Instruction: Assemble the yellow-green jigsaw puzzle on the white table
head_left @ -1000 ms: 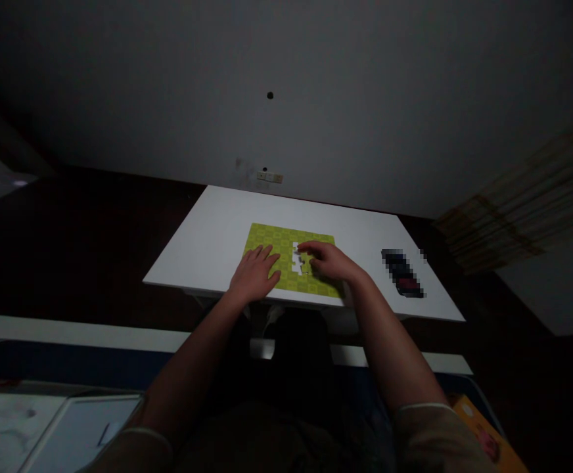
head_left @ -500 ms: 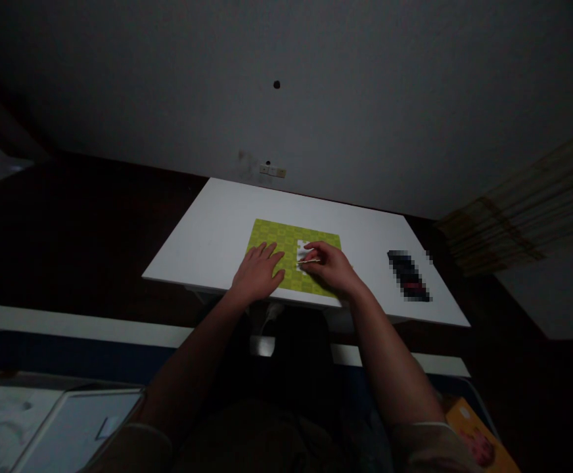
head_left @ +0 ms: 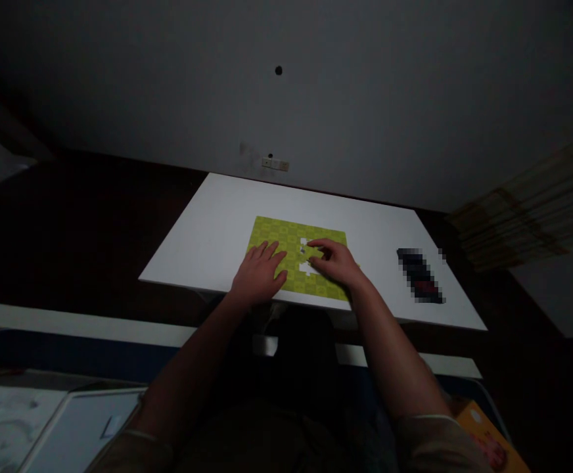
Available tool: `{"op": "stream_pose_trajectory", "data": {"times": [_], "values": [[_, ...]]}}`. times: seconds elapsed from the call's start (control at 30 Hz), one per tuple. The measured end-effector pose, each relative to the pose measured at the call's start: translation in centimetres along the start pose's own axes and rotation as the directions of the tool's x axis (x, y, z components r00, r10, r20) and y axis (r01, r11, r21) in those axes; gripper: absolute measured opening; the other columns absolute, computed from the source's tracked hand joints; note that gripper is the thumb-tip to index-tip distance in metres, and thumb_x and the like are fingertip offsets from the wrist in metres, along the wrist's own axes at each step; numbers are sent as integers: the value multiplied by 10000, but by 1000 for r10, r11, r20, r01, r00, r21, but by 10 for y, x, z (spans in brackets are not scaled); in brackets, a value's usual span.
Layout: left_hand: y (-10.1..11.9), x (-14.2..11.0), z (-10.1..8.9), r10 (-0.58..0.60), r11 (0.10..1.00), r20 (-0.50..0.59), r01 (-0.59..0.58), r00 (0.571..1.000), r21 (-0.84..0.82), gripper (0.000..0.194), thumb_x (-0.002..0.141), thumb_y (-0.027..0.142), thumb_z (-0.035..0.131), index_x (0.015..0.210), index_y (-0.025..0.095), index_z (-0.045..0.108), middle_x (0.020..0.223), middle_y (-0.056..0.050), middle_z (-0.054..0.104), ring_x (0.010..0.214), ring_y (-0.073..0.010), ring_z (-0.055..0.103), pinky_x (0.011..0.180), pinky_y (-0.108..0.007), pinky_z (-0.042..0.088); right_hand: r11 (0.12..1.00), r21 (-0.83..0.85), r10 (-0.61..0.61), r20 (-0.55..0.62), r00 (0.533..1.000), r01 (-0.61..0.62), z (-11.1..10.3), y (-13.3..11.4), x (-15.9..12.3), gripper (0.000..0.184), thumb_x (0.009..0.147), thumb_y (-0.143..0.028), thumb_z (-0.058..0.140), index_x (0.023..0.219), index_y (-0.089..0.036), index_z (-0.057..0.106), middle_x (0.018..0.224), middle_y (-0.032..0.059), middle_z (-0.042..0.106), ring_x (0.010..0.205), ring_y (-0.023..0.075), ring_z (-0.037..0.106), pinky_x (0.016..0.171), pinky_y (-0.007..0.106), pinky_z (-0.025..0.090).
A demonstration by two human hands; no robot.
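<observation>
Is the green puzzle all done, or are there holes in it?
Not done: white gaps show in the green jigsaw puzzle, beside the right hand.

Jigsaw puzzle point(head_left: 271, 238): lime green, checked with darker squares | puzzle gaps point(head_left: 303, 268): white | table point(head_left: 375, 236): white | wall point(head_left: 119, 85): dark grey | printed card point(head_left: 483, 437): orange, pink patch | blind point(head_left: 518, 223): tan stripes

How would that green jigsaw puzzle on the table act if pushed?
Thin and flat, the green jigsaw puzzle is probably light and unlikely to roll or tip. It may slide on the white table, and pieces beside the gaps near the right hand could separate.
</observation>
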State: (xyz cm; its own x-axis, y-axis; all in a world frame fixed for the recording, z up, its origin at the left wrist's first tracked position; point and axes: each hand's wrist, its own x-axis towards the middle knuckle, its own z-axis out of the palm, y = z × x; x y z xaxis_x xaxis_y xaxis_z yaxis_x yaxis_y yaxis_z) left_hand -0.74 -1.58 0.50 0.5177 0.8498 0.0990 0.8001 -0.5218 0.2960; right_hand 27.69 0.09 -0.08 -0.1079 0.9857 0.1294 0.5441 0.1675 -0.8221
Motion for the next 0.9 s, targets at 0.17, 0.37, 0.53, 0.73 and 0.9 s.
{"op": "stream_pose_trajectory", "data": {"times": [0.17,0.37,0.53,0.73,0.9], "values": [[-1,1,1,11,1000,4,-11,1000,23,583,1131,427,571,1664,199,622,1842,-141,479,1718,-407,414,1427,-601,321,988,-49,-143,17,990,144,-1,1,-5,611,758,-202,758,1359,-301,812,1371,90,794,1249,345,731,1116,522,571],[-5,2,4,39,999,0,-39,999,16,566,1132,432,577,1651,210,620,1832,-150,491,1716,-424,408,1405,-631,351,998,-34,-47,-8,999,46,0,0,-9,779,761,-171,795,1519,-303,674,1388,109,770,1214,345,729,1088,522,600],[-4,3,1,43,999,13,-43,999,-9,569,1136,430,585,1659,206,609,1841,-156,474,1721,-434,394,1414,-645,337,997,77,25,1,1000,-25,1,4,-10,561,865,-247,801,1413,-295,693,1174,86,758,1048,304,739,981,491,631],[-5,3,1,67,998,-23,-67,997,-4,550,1132,399,593,1641,193,627,1818,-171,503,1694,-458,433,1387,-671,377,970,237,82,-104,991,-56,5,6,-12,496,883,-306,841,1348,-302,670,1113,49,719,962,261,766,839,429,654],[-4,3,0,73,997,-39,-73,997,3,545,1129,390,604,1628,172,643,1806,-178,519,1679,-461,457,1378,-671,392,926,362,143,-84,986,-104,9,2,-11,524,884,-347,829,1373,-312,643,1095,32,716,766,208,775,671,369,623]]}}
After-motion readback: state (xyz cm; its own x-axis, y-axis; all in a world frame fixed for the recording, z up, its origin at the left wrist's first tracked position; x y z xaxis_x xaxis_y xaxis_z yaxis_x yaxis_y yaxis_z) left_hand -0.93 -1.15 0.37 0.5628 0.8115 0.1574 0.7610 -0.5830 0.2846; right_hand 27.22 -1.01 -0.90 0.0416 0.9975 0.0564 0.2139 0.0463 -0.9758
